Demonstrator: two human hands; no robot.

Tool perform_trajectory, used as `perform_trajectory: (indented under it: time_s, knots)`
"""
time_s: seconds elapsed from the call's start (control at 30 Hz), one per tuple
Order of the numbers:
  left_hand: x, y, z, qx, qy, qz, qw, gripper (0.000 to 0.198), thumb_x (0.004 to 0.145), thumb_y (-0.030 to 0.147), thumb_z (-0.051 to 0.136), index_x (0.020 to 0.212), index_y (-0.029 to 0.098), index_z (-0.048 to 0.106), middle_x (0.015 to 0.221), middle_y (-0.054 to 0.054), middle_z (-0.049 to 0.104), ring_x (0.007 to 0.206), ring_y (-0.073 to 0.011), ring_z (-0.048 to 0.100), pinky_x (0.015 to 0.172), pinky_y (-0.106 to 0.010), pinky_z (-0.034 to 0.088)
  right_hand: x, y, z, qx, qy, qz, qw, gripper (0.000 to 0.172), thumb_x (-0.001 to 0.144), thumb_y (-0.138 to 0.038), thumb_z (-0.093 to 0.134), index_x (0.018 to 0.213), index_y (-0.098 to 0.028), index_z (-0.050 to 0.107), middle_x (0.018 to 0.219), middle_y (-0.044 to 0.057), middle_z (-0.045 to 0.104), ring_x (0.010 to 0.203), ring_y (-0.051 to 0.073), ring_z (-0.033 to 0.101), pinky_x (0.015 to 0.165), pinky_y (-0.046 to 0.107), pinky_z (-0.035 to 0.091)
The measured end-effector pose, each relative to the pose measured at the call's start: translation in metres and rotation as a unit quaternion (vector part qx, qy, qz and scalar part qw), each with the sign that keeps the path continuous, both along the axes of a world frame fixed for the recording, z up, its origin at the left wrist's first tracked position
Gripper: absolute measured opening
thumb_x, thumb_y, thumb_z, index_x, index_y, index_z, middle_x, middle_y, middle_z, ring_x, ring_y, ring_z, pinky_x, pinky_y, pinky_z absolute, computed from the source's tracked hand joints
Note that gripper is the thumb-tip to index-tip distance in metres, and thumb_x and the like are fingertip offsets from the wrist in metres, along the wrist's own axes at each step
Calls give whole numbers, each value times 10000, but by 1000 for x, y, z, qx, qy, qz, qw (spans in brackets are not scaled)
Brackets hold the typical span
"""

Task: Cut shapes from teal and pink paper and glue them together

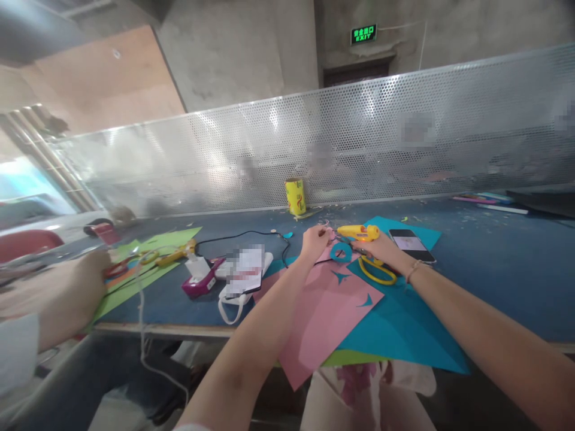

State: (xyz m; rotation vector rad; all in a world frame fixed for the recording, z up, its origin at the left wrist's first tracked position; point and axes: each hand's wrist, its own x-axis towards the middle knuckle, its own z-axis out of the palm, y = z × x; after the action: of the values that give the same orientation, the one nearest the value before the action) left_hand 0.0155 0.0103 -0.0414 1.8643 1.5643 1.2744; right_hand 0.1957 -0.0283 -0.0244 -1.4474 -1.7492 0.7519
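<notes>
My left hand (315,242) is closed in a pinch on a small piece of pink paper (331,234) above the table. Beside it, my right hand (380,248) grips scissors (377,273), whose large yellow handle loop hangs below the fingers; the blades, partly hidden, point toward the pink piece. A yellow glue gun (358,232) lies just behind the right hand's fingers. Below the hands is a blue paper ring (341,252). A pink sheet (326,311) with small blue scraps (340,276) on it overlaps a blue sheet (404,323).
A phone (412,245) lies at right. On the left are a purple power strip (197,286) with a white plug and another phone (246,270). A co-worker's arm (58,293) reaches over green paper (135,287). A yellow can-like cylinder (295,196) stands before the perforated metal panel (224,161).
</notes>
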Motion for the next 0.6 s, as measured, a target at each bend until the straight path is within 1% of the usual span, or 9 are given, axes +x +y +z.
perform_trajectory:
  time_s: [0.17, 0.27, 0.37, 0.6]
  knots:
    - [0, 0, 1, 1, 16, -2, 1000, 244, 778, 323, 512, 678, 154, 657, 636, -35, 660, 647, -139, 612, 672, -257, 483, 0, 1, 0, -2, -6, 3, 1000, 140, 671, -303, 592, 676, -164, 575, 408, -56, 406, 381, 74, 366, 369, 211, 250]
    - [0, -1, 1, -2, 12, 0, 1000, 240, 777, 321, 515, 675, 155, 656, 632, -33, 659, 647, -136, 613, 669, -251, 483, 0, 0, 0, -5, -7, 3, 1000, 144, 670, -303, 592, 665, -162, 566, 412, -54, 411, 379, 72, 368, 370, 212, 253]
    - [0, -1, 1, -4, 2, 0, 1000, 236, 773, 324, 521, 680, 153, 655, 622, -31, 655, 639, -133, 613, 668, -249, 482, -1, -1, 1, -7, -11, 8, 1000, 146, 673, -303, 590, 697, -160, 580, 418, -55, 415, 378, 73, 368, 365, 211, 254]
    - [-1, 2, -1, 14, -2, -9, 1000, 238, 773, 317, 521, 651, 149, 639, 599, -29, 643, 622, -136, 611, 663, -260, 484, -1, -2, 5, 2, -39, 0, 999, 148, 682, -315, 589, 681, -167, 589, 403, -51, 412, 376, 82, 377, 361, 215, 255]
